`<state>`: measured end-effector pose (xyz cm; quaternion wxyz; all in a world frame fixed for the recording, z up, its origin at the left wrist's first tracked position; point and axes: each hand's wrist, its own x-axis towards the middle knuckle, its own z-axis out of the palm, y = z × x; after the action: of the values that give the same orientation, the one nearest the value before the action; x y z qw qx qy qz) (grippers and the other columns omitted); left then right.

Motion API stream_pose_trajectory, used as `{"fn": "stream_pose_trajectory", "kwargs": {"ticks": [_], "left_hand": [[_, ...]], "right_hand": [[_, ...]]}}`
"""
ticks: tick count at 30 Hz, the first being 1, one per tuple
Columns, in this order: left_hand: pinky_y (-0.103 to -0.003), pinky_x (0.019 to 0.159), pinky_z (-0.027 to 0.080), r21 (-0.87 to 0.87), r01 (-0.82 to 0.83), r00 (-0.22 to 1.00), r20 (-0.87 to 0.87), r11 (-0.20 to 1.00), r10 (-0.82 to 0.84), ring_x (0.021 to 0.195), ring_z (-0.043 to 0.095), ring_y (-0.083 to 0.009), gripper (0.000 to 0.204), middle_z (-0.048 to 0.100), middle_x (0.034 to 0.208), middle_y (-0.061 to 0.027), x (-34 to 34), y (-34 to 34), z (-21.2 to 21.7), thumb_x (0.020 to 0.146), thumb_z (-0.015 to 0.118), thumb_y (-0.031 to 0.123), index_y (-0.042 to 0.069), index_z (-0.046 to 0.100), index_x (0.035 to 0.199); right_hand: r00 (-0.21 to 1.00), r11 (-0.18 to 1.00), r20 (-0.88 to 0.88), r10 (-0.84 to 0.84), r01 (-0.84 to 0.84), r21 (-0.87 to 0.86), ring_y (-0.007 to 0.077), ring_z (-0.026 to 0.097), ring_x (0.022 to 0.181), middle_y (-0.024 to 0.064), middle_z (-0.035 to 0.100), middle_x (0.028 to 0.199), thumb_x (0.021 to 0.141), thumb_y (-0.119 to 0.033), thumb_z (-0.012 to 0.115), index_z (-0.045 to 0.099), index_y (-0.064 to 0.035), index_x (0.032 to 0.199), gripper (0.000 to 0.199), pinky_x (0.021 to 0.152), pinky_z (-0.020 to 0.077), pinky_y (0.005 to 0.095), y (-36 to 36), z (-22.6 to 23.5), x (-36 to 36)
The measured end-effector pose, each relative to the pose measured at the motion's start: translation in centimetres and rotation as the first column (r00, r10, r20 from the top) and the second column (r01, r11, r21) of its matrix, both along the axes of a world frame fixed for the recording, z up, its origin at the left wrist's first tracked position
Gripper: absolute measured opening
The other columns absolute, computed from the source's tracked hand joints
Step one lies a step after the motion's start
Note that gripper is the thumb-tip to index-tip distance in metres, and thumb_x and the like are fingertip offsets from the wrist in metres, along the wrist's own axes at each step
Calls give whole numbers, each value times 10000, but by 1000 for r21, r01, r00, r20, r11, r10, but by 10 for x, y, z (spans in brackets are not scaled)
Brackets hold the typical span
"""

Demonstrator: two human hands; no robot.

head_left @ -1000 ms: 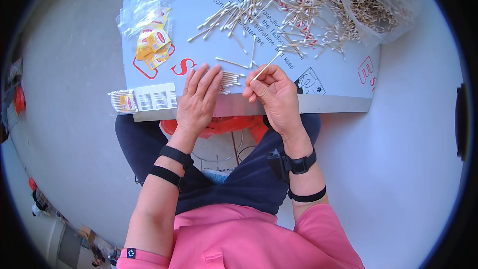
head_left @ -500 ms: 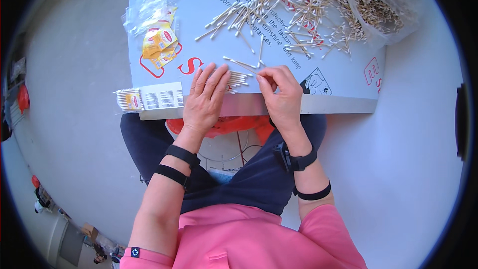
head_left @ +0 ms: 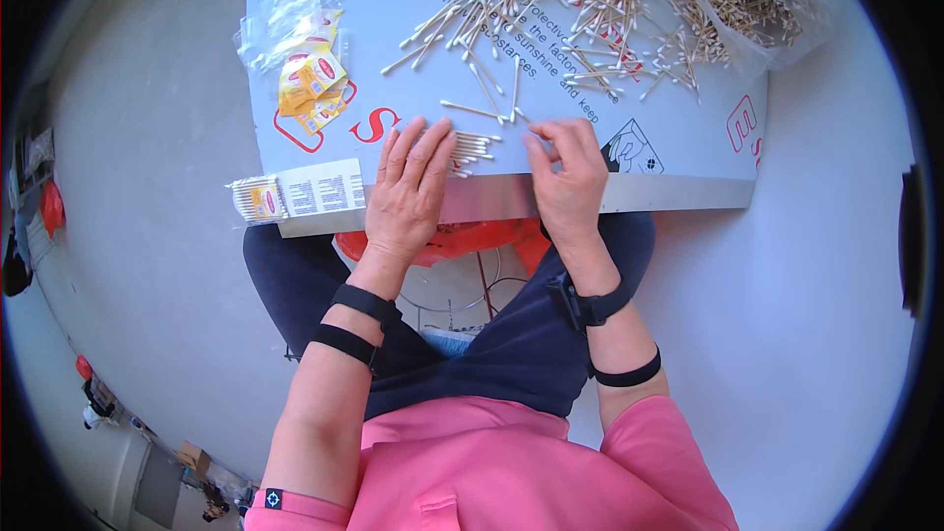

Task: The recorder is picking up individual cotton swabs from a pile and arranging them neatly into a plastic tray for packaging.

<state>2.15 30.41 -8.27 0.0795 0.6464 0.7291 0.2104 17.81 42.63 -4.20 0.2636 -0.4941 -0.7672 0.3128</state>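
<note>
Two hands at the worktop's (head_left: 688,143) front edge: the left hand (head_left: 405,187) lies flat, fingers extended, partly hiding a bunch of cotton swabs (head_left: 477,147), too covered to count. The right hand (head_left: 570,177) has thumb and forefinger together; its grip is unclear. One filled pack (head_left: 258,201) and one white card (head_left: 329,185) lie at the front left corner; uncounted yellow packets (head_left: 310,79) overlap behind. One clear bag (head_left: 801,15) fills the far right corner. A second ago, the right hand held one swab raised.

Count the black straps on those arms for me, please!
4. Two on the left forearm: wrist-side strap and elbow-side strap. Two on the right forearm: another wrist-side strap and another elbow-side strap. Pink sleeves could hide more.
</note>
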Motion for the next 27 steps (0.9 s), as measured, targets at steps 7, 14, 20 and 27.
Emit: {"fn": "stream_pose_trajectory", "kwargs": {"ticks": [7, 14, 20, 27], "left_hand": [[-468, 1180, 347, 34, -23, 1000, -20, 999, 24, 1379, 441, -281, 492, 515, 1438, -49, 3, 2, 1, 862, 605, -16, 71, 562, 1345], [-470, 1181, 345, 38, -27, 1000, 14, 999, 27, 1375, 444, -275, 490, 518, 1436, -45, 0, 3, 4, 855, 612, -18, 74, 572, 1335], [-463, 1220, 281, 9, 2, 1000, 11, 1000, -2, 1422, 388, -280, 559, 457, 1501, -40, 1, 2, 0, 862, 574, 41, 77, 501, 1416], [-464, 1194, 326, 17, -9, 1000, -4, 1000, 9, 1392, 423, -281, 516, 491, 1464, -40, 1, 1, -1, 862, 602, 14, 84, 542, 1370]], "right_hand": [[962, 953, 161, 222, -249, 173, 245, 622, 868, 54, 593, 898, 753, -85, 778, 661, -87, 875, 169, 687, 524, 373, 17, -10, -33], [958, 957, 207, 196, -233, 173, 244, 620, 853, 38, 588, 877, 783, -82, 744, 657, -93, 857, 115, 683, 525, 371, 22, -7, -33], [964, 960, 195, 183, -217, 175, 250, 631, 846, 40, 606, 888, 800, -73, 729, 672, -94, 876, 97, 692, 530, 378, 29, -1, -30], [998, 981, 60, -32, 20, 193, 263, 651, 863, 59, 649, 921, 823, -28, 686, 700, -82, 941, 130, 724, 531, 370, 40, 6, -8]]}}
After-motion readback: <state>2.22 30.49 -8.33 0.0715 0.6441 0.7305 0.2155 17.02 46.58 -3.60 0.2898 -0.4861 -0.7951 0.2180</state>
